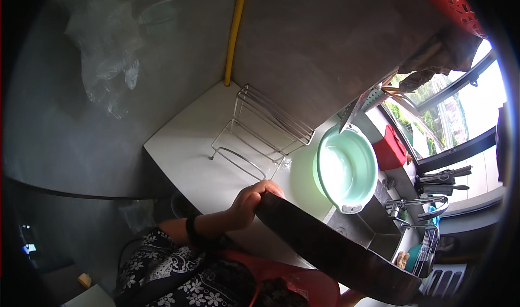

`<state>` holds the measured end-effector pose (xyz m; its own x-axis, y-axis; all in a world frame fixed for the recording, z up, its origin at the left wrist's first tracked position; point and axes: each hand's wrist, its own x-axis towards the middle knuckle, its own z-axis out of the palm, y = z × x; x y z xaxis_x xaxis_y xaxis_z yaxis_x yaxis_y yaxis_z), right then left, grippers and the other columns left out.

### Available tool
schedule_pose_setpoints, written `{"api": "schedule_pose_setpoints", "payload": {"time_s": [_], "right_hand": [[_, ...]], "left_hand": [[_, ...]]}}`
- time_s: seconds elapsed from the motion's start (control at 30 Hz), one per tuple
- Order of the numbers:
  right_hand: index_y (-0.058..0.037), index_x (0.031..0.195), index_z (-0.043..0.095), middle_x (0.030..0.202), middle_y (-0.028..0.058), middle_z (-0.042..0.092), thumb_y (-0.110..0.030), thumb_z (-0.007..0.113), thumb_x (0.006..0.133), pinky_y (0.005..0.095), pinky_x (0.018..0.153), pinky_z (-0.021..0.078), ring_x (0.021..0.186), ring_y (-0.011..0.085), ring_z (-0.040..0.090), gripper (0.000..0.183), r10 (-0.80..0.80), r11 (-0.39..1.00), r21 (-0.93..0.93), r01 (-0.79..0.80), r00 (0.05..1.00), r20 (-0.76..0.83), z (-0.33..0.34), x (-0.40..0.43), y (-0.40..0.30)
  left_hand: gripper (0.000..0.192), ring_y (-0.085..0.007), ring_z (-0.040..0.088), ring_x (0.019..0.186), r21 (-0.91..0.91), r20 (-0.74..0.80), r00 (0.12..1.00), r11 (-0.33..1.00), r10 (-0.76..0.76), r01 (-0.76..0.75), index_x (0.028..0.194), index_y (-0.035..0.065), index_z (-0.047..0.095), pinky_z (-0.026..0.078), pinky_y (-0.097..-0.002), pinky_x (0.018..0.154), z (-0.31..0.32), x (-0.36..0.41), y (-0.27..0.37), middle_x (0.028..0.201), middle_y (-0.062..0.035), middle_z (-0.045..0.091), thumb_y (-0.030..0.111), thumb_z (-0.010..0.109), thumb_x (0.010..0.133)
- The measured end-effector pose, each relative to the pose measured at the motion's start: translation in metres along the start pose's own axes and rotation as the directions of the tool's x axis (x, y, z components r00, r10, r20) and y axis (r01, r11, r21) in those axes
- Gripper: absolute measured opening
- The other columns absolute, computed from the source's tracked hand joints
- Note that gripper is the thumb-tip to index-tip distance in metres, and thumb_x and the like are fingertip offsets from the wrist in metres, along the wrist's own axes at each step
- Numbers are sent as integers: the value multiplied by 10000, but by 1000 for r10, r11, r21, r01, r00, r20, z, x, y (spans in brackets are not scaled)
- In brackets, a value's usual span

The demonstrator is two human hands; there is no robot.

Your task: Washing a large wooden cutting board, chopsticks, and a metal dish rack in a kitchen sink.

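A thick dark slab with a curved edge [333, 248], which looks like a round chopping board seen edge-on, is held up in front of my body. My left hand [254, 201] grips its upper left end. At its lower right, my right hand [351, 297] shows only in part against the slab, with its fingers hidden. Beyond my left hand, a metal wire rack [260, 132] stands on the white countertop [183, 144]. A light green plastic basin [347, 169] sits to the rack's right, beside the sink.
A stainless steel sink [361, 221] and curved faucet [422, 205] lie right of the slab. Knives in a holder [443, 181], a red item [390, 148] and a dish rack [426, 246] stand near the window. A yellow pipe [235, 35] runs up the wall corner; a clear plastic bag [107, 59] hangs left.
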<state>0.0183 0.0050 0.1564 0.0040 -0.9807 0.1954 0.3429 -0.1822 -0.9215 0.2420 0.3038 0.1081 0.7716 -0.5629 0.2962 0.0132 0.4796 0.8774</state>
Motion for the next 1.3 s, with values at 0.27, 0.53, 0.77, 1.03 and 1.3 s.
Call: {"api": "schedule_pose_setpoints", "payload": {"time_s": [0.27,0.53,0.77,1.03,1.3], "right_hand": [[53,1220,430,1233,172,477,-554,355,828,402,1038,224,1165,288,423,727,8,1000,-1,-8,1000,-14,-9,0,1],[47,1217,435,1224,170,483,-537,366,829,409,1036,224,1158,289,425,705,-15,1000,-3,15,998,-54,-18,-7,-7],[41,1215,440,1216,168,488,-522,375,829,415,1034,225,1153,289,428,686,5,1000,-11,-6,998,-55,-30,3,-4],[34,1212,445,1207,166,494,-505,386,830,422,1032,226,1147,290,430,664,9,1000,-17,-11,998,-69,-27,-6,-2],[28,1210,450,1198,164,500,-488,397,830,429,1030,226,1141,291,433,643,-3,1000,-24,1,996,-87,-30,-13,5]], "left_hand": [[682,-217,493,914,-21,-17,1000,1000,1,-2,959,0,517,374,-345,844,3,0,-3,938,-135,520,614,236,862],[680,-219,492,908,-46,-6,1000,999,-6,6,960,3,507,374,-343,842,7,-1,-2,927,-136,516,617,233,861],[678,-223,494,900,-28,-15,1000,999,20,-20,953,-2,512,376,-345,838,8,-3,-5,929,-141,520,608,230,867],[687,-223,491,909,-32,-38,999,999,8,-9,963,-6,513,378,-348,839,8,-3,-3,936,-143,518,612,231,863],[684,-225,493,908,-39,-35,999,999,2,-3,963,-3,511,380,-347,834,13,-3,-5,930,-145,524,611,226,863]]}}
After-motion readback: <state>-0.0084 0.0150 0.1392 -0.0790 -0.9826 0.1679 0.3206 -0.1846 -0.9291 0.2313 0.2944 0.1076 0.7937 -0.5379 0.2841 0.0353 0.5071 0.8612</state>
